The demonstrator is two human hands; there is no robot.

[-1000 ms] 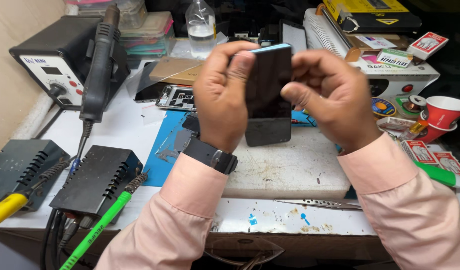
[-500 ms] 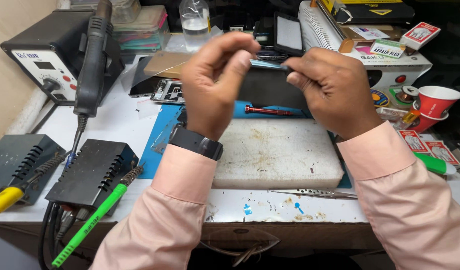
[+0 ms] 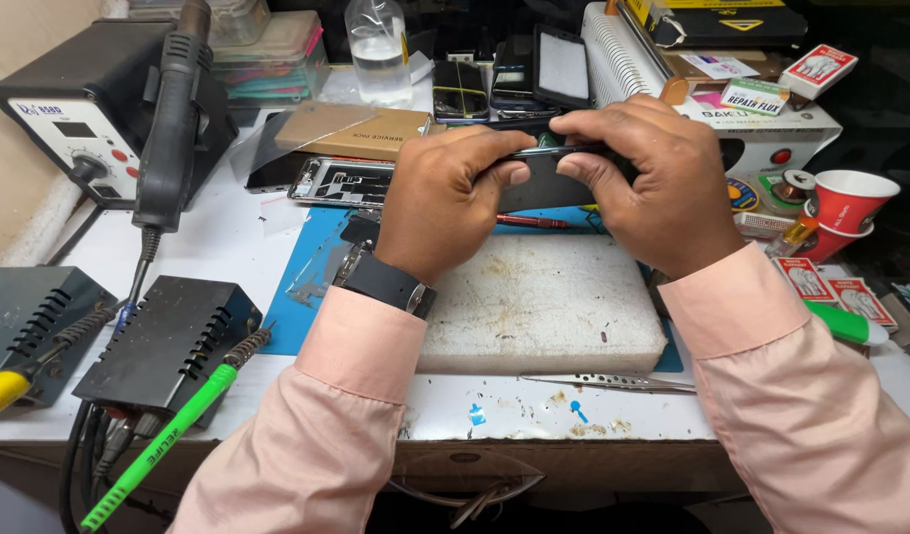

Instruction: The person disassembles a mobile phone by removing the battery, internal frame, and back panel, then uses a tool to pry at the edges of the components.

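Both hands grip a dark smartphone point(image 3: 546, 170) held almost flat and edge-on to the camera, above the far edge of a white work block point(image 3: 539, 302). My left hand point(image 3: 445, 198) clasps its left end, thumb pressed at the edge; a black watch sits on that wrist. My right hand point(image 3: 658, 183) holds the right end with fingers curled over the top. Most of the phone is hidden by the fingers. A red-handled tool point(image 3: 534, 222) lies on the blue mat point(image 3: 312, 277) under the phone.
A hot-air station point(image 3: 64, 104) with its black handpiece point(image 3: 173, 129) stands at the left. Two black soldering stands point(image 3: 168, 341) hold a green iron point(image 3: 163, 440) and a yellow one. Tweezers point(image 3: 613, 381) lie near the front edge. Phone parts, a bottle point(image 3: 378, 49), boxes and red cups point(image 3: 851, 203) crowd the back and right.
The phone went from upright, facing me, to nearly flat and edge-on. Both hands dropped lower toward the bench and keep hold of its ends.
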